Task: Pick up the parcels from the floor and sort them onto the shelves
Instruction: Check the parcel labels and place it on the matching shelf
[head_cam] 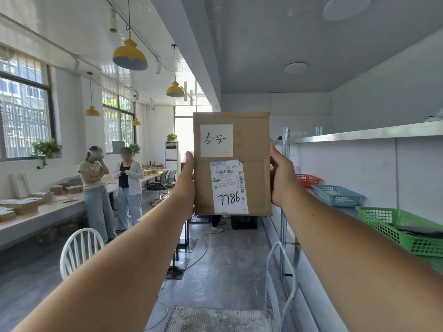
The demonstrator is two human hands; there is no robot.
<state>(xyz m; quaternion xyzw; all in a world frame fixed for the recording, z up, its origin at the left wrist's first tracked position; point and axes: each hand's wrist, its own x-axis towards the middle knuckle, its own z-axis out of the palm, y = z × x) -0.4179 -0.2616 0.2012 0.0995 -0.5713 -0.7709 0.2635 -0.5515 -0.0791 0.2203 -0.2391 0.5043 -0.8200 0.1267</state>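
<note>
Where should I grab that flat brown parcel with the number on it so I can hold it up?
Take the parcel by its two long side edges, around the middle, coming in from the left and right at once. It is flat, thin and standing upright, so the sides are easy to pinch. Its label faces you and stays uncovered, so you can still read it.

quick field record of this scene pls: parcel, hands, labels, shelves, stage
parcel: brown cardboard parcel, upright, held in the air
left hand: left hand grips its left edge
right hand: right hand grips its right edge
labels: white handwritten note above, shipping label marked 7786 below
shelves: metal shelves on the right; red basket, blue basket, green basket on the lower one
stage: parcel not yet shelved
</note>
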